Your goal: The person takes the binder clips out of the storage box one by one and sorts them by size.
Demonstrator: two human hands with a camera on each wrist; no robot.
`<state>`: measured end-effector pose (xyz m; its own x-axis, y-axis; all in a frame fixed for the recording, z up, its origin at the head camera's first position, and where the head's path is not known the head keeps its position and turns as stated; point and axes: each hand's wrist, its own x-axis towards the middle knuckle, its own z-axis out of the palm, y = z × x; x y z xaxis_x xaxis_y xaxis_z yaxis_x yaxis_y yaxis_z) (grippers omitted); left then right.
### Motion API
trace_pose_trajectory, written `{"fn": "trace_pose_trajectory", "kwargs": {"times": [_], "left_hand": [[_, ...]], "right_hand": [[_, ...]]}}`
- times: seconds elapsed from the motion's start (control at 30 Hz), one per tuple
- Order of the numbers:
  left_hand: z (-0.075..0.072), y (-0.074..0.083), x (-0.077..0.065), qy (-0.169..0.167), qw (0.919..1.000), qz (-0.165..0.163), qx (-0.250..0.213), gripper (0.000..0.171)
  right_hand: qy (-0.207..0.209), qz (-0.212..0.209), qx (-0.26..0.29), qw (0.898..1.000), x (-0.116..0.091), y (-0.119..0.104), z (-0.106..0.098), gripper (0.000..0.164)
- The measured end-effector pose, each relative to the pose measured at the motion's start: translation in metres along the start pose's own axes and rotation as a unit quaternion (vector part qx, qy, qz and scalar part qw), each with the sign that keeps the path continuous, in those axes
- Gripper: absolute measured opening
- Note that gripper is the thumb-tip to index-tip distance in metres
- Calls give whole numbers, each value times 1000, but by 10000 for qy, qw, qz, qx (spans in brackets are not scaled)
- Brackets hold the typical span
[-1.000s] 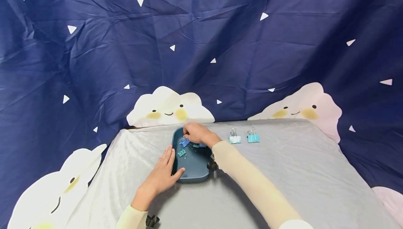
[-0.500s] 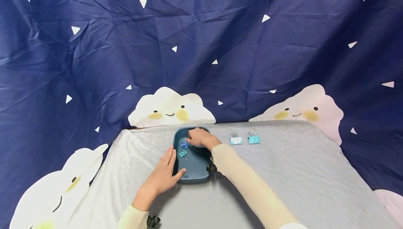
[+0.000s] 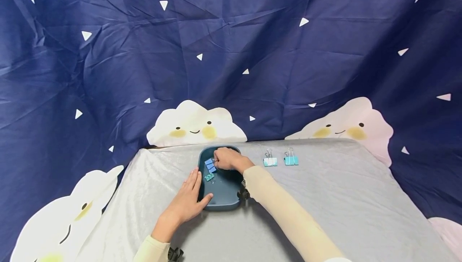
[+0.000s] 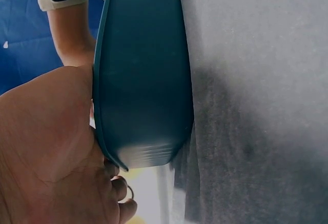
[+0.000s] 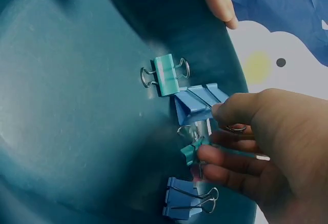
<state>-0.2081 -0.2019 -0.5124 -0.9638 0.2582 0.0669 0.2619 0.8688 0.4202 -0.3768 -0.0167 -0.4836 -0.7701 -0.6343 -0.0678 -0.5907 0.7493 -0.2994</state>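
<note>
A dark teal plastic bin [image 3: 221,206] holds several binder clips. My left hand [image 3: 185,196] rests along its left rim, fingers straight and thumb over the near part; the left wrist view shows the bin's outer wall [image 4: 143,70] beside the palm. My right hand [image 3: 229,159] reaches inside at the far end. Its thumb and index finger pinch a blue binder clip [image 5: 197,101], while the other fingers lie by a small teal clip [image 5: 190,152]. A mint-green clip [image 5: 166,74] sits beside the blue one, and another blue clip [image 5: 180,198] lies below them.
Right of the bin, a white-and-blue binder clip [image 3: 270,162] and a turquoise one [image 3: 291,160] stand on the grey cloth [image 3: 325,190]. Behind the table hangs a navy curtain [image 3: 216,77] with clouds and white triangles.
My right hand has shifted slightly right and down inside the bin. The blue clip at its fingertips has turned and now lies against the green one. The left hand stays at the rim.
</note>
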Motion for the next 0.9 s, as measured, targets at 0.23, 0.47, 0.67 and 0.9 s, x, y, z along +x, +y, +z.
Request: {"fn": "trace_pose_trajectory", "kwargs": {"times": [0.23,0.47,0.67,0.9], "left_hand": [[2,0,0,149,9998,127,-59,90],[3,-3,-1,164,9998,119,-46,91],[2,-1,-2,63,10000,68,-30,91],[1,0,0,-113,9998,-82,115,91]], "right_hand": [[211,-309,-124,9992,-7,-9,-5,14],[307,-401,8,9987,-8,-12,-6,17],[367,-447,47,9983,-9,-10,-3,16],[460,-592,262,9968,-12,-3,-4,12]]}}
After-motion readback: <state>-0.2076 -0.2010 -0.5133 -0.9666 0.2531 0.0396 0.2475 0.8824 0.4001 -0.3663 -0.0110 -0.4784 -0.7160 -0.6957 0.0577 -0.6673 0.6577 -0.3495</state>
